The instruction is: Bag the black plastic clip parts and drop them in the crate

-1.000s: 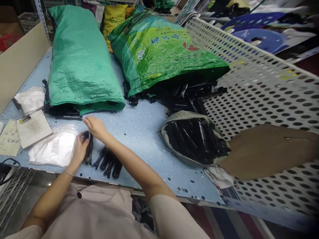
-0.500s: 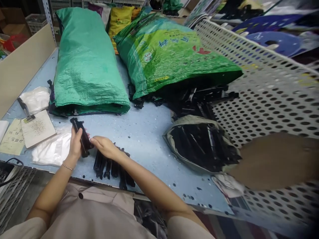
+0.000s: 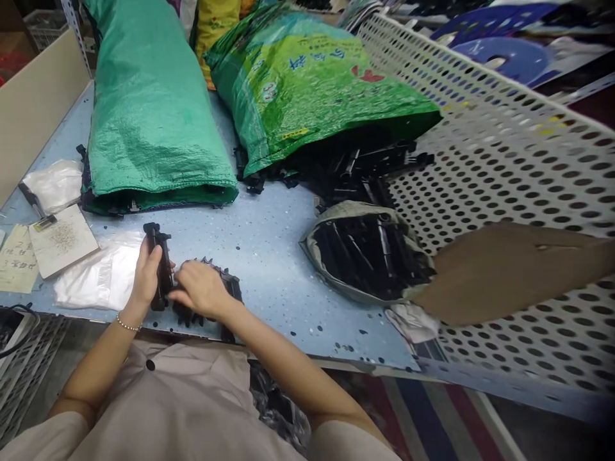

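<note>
My left hand (image 3: 148, 272) is wrapped round black plastic parts (image 3: 161, 269), held upright above the table's front edge. Just to their right is my right hand (image 3: 199, 288), its fingers bent and the thumb pointing at the held parts; whether it grips anything is hidden. Beneath and beside it lies a row of similar black parts (image 3: 231, 285), partly covered by the hand. A grey-green bag (image 3: 353, 298) on the right has its mouth open and is full of black parts.
Behind lie a teal sack (image 3: 148, 115) and a green printed sack (image 3: 312, 96) spilling black parts. Left are clear plastic bags (image 3: 98, 275), a pale square board (image 3: 65, 240) and a handwritten note (image 3: 18, 259). A perforated white panel (image 3: 504, 160) borders the right, with brown cardboard (image 3: 509, 269).
The held parts have turned more upright in my left hand. My right hand has come off them slightly and lower, its fingers more spread. The whole view has shifted.
</note>
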The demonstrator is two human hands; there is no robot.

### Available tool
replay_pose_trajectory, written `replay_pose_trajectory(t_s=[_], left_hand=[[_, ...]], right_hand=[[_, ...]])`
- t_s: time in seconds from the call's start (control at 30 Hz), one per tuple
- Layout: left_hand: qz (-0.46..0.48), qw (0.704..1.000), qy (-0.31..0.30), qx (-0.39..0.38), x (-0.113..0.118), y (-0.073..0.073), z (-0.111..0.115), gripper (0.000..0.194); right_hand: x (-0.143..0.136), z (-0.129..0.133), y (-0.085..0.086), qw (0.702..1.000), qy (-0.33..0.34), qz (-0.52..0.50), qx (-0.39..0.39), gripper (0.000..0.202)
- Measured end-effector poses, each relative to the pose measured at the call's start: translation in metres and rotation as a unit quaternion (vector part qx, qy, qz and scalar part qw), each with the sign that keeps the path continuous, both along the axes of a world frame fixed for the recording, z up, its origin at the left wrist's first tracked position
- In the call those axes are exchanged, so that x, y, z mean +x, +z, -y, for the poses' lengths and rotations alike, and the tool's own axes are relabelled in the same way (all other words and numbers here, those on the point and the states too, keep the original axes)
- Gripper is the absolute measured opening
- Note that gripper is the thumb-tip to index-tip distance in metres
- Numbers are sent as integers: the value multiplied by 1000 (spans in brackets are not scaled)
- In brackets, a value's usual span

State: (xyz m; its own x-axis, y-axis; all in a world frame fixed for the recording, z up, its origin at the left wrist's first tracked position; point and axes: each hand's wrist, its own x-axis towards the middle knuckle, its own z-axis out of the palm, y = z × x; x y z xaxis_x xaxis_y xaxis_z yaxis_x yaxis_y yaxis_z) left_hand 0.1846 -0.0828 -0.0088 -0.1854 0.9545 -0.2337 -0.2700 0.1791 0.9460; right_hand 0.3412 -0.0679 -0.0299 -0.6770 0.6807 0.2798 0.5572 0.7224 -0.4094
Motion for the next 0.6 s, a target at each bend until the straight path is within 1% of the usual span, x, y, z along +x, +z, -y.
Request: replay_pose_trajectory(t_s=[0.03,0.07,0.13,0.2,0.27,0.3,0.33,0.37,0.43,0.47,0.5,0.53,0.6], left_hand=[[-4,1000,-1,-1,0,0,0,53],[-10,1000,-3,0,0,1,1,57],[-24,1000,-5,15,3,1,3,64],[-34,999,-7,31,5,2,7,68],[-33,999,-19,31,5,5,9,69],[-27,999,-31,23,3,7,11,69],[-18,999,-45,11,2,10,12,69],[-7,998,-61,-4,0,13,14,69],[9,995,-94,-28,-3,19,17,69],[4,994,-109,-30,-4,21,19,69],[-13,993,-114,-19,-5,22,21,69],[-44,993,-109,6,-5,23,23,69],[-129,985,-73,83,-5,23,27,71]], right_hand=[[1,8,-4,1000,18,0,15,45],[1,13,-8,1000,22,-4,14,42],[3,16,-12,999,12,-27,-23,41],[8,8,-9,996,-14,-60,-64,42],[14,-8,4,993,-64,-78,-61,40],[17,-17,12,993,-88,-72,-41,39],[19,-26,21,994,-98,-55,-16,38],[20,-35,29,995,-89,-31,7,37],[18,-46,43,999,-39,9,17,39],[16,-49,47,1000,-15,8,-2,40],[13,-48,50,999,-2,-17,-44,42],[9,-46,52,994,3,-56,-99,45],[2,-39,52,967,0,-138,-213,52]])
